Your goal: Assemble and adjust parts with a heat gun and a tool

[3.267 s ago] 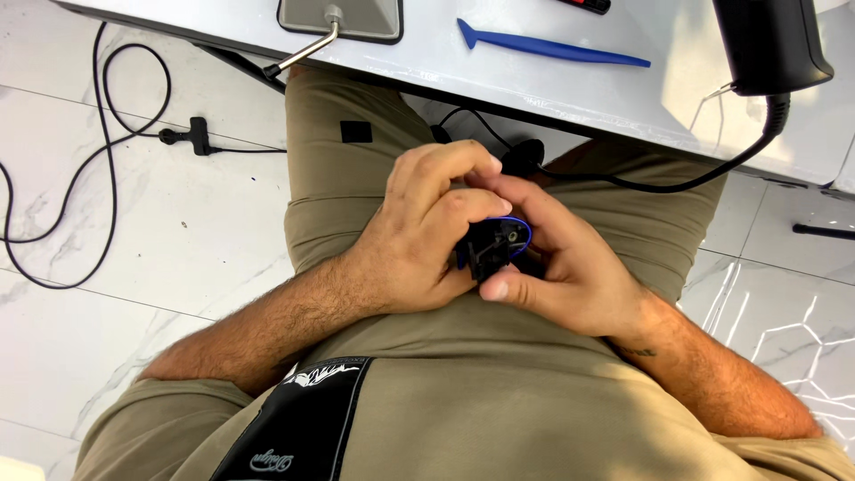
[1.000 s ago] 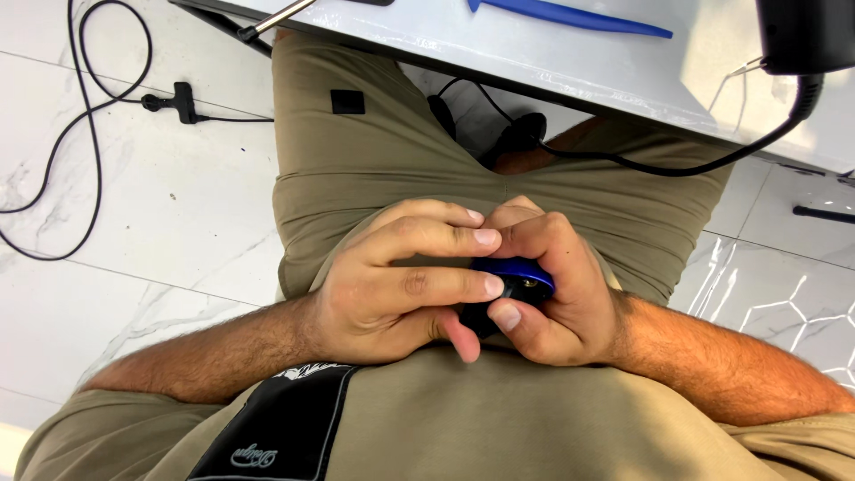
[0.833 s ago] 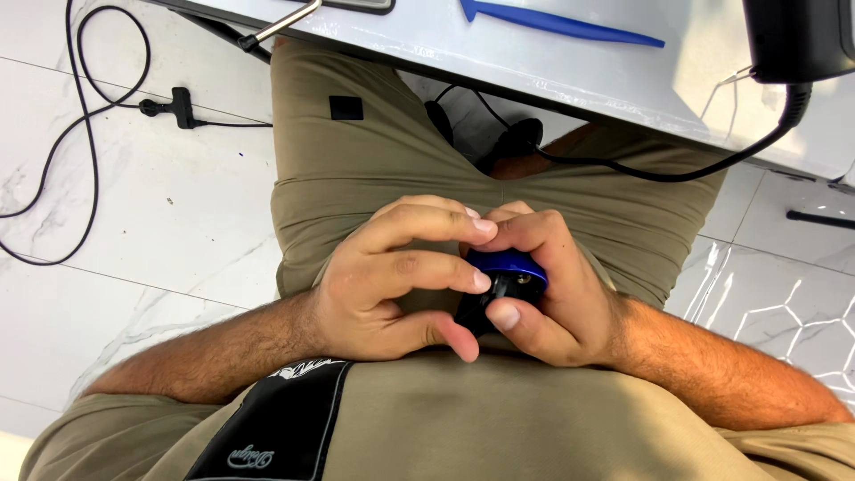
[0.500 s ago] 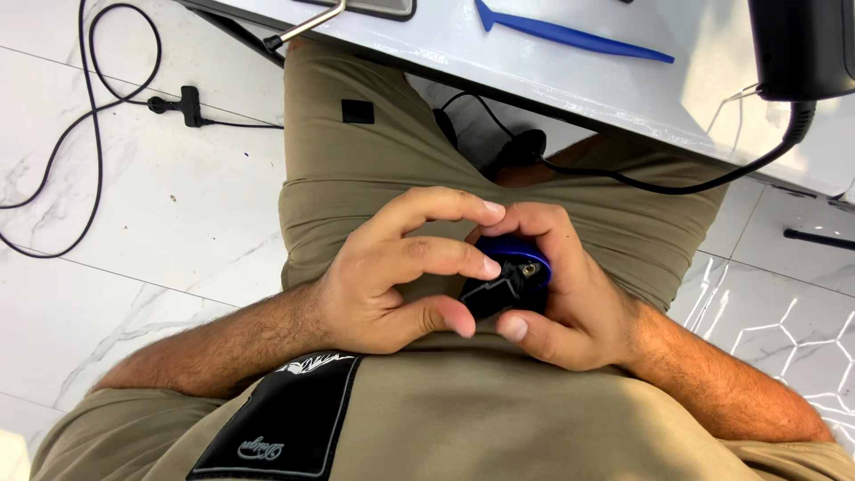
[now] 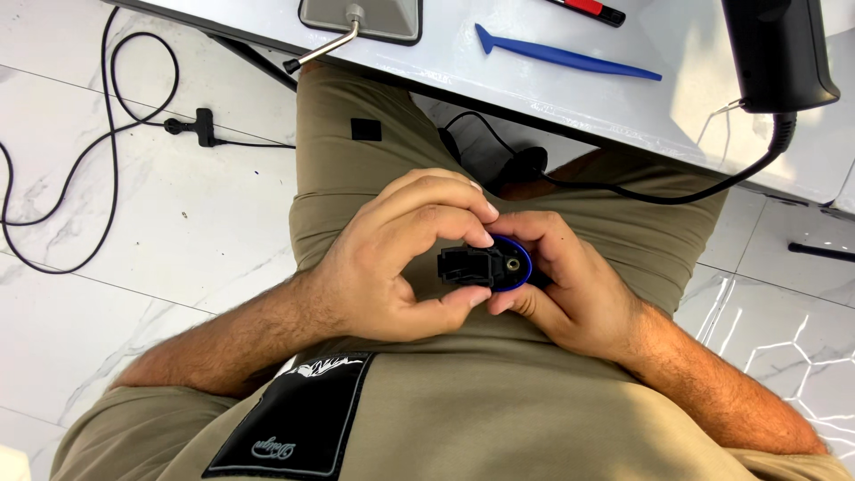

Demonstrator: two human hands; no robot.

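Two hands hold one small black part [image 5: 465,264] with a blue ring [image 5: 517,264] over the lap. The left hand [image 5: 392,258] has opened up since a moment ago, so more of the part shows. The right hand [image 5: 570,285] pinches the ring tight.

two hands: one left hand [image 5: 383,267], one right hand [image 5: 570,289]. one small black and blue part [image 5: 485,264] between them. on the white table [image 5: 623,98]: one blue pry tool [image 5: 561,55], one red marker [image 5: 588,9], possibly one grey stand base [image 5: 361,16]. one black cable [image 5: 98,160] on the floor.
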